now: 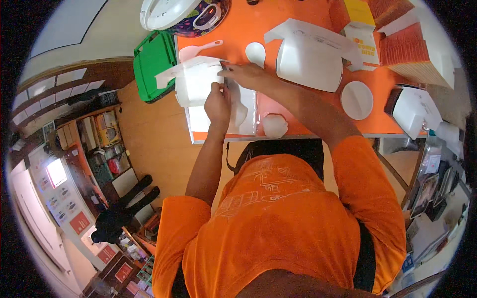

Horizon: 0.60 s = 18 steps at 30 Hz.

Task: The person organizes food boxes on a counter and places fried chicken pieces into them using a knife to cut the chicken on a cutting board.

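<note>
Near the left edge of the orange table (305,11), the half-curled left hand (218,104) and loosely bent right hand (244,76) meet at the white box (195,87), whether pinching I cannot tell, and uneven pressing from these 2 might crease it.

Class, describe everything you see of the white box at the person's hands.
The white box looks like smooth, thin card, brightly lit, with a wide flap spreading along its far side. It sits at the left edge of the orange table. The left hand and right hand meet its right side; their exact grip is unclear.
</note>
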{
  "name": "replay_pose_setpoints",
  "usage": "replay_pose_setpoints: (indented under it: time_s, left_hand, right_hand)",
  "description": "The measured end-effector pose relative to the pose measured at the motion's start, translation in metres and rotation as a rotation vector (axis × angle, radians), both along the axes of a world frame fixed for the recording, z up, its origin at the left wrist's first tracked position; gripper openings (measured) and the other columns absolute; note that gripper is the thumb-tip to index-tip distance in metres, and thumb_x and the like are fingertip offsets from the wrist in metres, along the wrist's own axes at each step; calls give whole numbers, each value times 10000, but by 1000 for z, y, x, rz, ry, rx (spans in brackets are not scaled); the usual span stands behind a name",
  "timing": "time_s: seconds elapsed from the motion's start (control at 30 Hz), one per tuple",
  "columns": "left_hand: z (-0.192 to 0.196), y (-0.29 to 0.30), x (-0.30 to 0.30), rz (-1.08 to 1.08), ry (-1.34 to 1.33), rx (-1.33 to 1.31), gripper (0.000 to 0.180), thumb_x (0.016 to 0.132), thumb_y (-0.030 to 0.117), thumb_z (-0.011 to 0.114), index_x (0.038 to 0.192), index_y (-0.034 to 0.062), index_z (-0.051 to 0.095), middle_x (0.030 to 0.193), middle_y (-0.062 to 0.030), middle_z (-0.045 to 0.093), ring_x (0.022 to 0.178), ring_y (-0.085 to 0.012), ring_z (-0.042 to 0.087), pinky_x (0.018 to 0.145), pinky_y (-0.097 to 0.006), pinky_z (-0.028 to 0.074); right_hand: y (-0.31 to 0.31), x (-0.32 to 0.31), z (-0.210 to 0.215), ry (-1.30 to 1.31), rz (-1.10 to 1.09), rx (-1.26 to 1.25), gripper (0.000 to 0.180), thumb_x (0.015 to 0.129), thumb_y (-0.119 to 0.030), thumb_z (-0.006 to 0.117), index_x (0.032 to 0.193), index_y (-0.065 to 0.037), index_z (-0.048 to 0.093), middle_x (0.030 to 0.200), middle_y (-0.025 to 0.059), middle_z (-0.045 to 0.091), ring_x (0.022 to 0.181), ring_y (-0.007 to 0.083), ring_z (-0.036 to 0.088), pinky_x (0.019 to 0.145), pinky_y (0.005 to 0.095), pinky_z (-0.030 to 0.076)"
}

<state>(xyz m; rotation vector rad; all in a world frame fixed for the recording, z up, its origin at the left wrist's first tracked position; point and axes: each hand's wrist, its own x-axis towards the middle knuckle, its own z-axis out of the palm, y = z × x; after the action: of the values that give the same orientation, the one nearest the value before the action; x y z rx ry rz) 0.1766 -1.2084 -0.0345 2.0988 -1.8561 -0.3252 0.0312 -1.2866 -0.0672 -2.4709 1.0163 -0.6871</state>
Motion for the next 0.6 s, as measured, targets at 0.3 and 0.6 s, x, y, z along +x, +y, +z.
replay_pose_setpoints:
  time_s: [0.3, 0.6]
  left_hand:
    - [-10, 11, 9, 20, 46, -232, 100, 866, 107, 614, 946, 58, 579, 954, -124, 646, 807, -336, 628, 699, -417, 505]
    - [-14, 1, 13, -124, -42, -216, 190, 857, 135, 636, 991, 25, 560, 1004, -144, 579, 962, -338, 553, 854, -435, 443]
  right_hand:
    - [3, 20, 2, 83, 13, 239, 190, 894, -195, 484, 968, -103, 632, 942, 174, 666, 906, 347, 673, 792, 483, 530]
    - [43, 5, 29, 48, -32, 355, 244, 923, -247, 491, 1064, -104, 630, 970, 162, 676, 894, 364, 672, 781, 503, 527]
